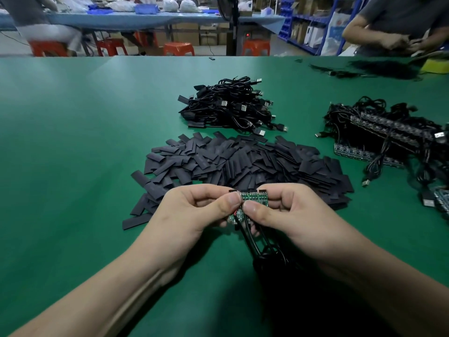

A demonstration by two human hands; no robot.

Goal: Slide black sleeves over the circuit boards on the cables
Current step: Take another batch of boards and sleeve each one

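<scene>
A worker's left hand (pixel 194 215) and right hand (pixel 294 215) meet just above the green tabletop (pixel 73 166). Each grip is drawn narrow, thumb against curled fingers, pinching a small cluster of green circuit boards (pixel 254 198) held between the two hands. Black cables (pixel 250 242) hang from the boards' lower edge and bunch in shadow between the forearms. Two small dark pieces show at the boards' top edge; what they are cannot be told.

Just beyond the hands, a broad heap of flat black sleeves (pixel 243 161) spreads across the tabletop. Farther back lies a pile of coiled USB cables (pixel 230 105), metal plugs pointing right, a few sleeved ends pointing left. Well apart to the right sits a stack of bare boards with tangled leads (pixel 388 137). At the far corner a second person (pixel 401 20) works with both hands. Orange stools (pixel 178 48) stand under a blue-covered table (pixel 145 20) behind.
</scene>
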